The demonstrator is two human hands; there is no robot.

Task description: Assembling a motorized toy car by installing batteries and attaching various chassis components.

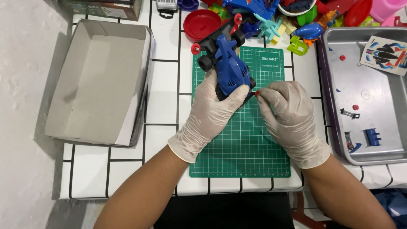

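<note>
Blue plastic toy racing car (pixel 229 68), gripped at its nearer end by my left hand (pixel 210 116), is raised at a tilt over the far half of the green cutting mat (pixel 241 148), which lies on the white, black-lined worktop (pixel 163 85) towards its near edge. The left hand is closed around the body from below and from the side. My right hand (pixel 290 118) has thumb and forefinger pinched together on a small red part (pixel 256 93), held against the car's near right side. Both hands wear pale gloves.

One black wheel (pixel 205 62) and a red hub (pixel 195 48) show at the car's far left corner. An open grey cardboard box (pixel 99 80) sits at the left edge; a metal tray (pixel 366 97) with loose small parts and a sticker sheet (pixel 386 54) sits at the right edge; a heap of coloured toy pieces (pixel 292 21) lies along the far edge.

Risk, as I judge it: the red part is tiny and the gloves are smooth, so it could slip from the pinch and roll off the mat or into the heap. Pressing it on askew could jam it, and the one-handed grip could let the car twist under the push.
</note>
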